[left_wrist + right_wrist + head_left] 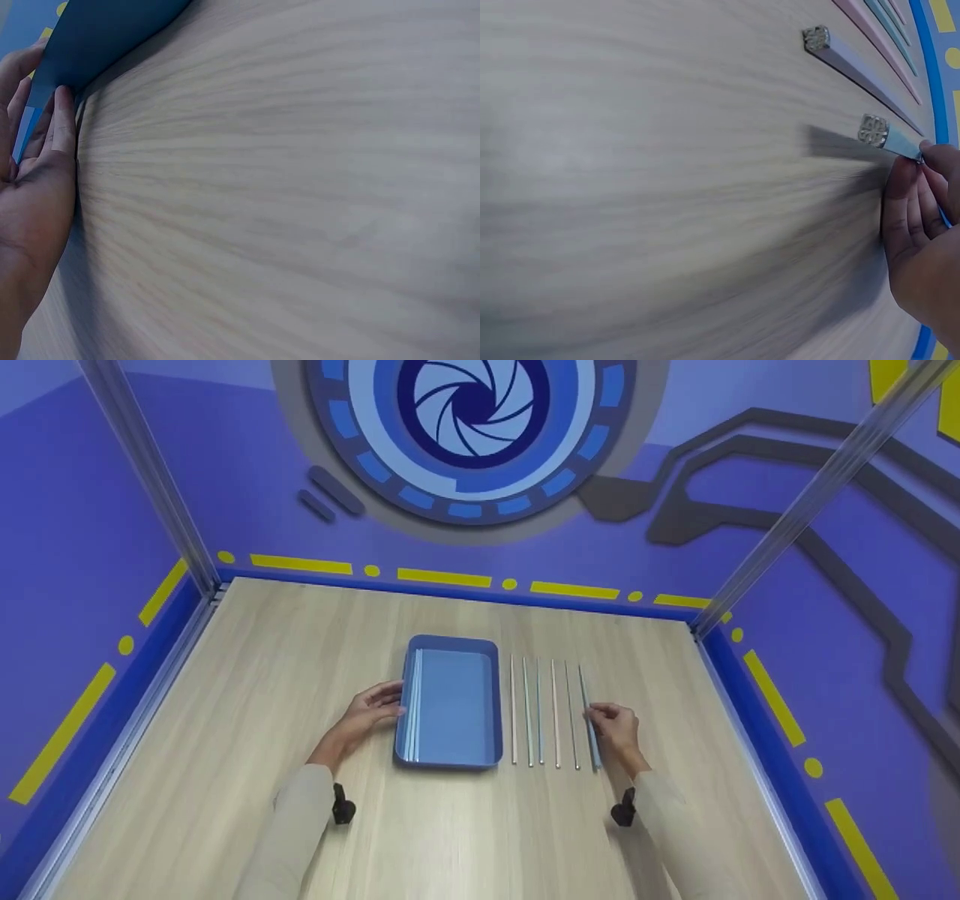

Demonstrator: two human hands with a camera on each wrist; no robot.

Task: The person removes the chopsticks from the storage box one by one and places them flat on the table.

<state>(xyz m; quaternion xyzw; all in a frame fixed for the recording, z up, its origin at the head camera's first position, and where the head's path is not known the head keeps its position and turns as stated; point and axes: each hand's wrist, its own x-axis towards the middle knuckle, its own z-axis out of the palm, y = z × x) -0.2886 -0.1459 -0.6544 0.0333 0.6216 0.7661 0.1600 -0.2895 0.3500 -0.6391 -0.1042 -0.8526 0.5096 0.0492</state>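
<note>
My right hand [616,729] pinches a light blue chopstick [595,751] between thumb and fingertips, at the right end of a row. In the right wrist view its patterned metal end is raised a little off the table, with a shadow beneath. Left of it lie a lilac chopstick [859,71], a pink chopstick [556,712] and several others, roughly parallel. A blue rectangular tray [457,705] stands left of the row. Pale chopsticks [414,705] lie along its left inner side. My left hand [366,712] touches the tray's outer left wall with extended fingers.
The light wooden table [465,832] lies under everything. Blue panels with yellow marks enclose its back and sides. Metal posts [150,472] rise at the back corners. A small black wrist camera [343,804] sits on the left forearm, another [623,808] on the right.
</note>
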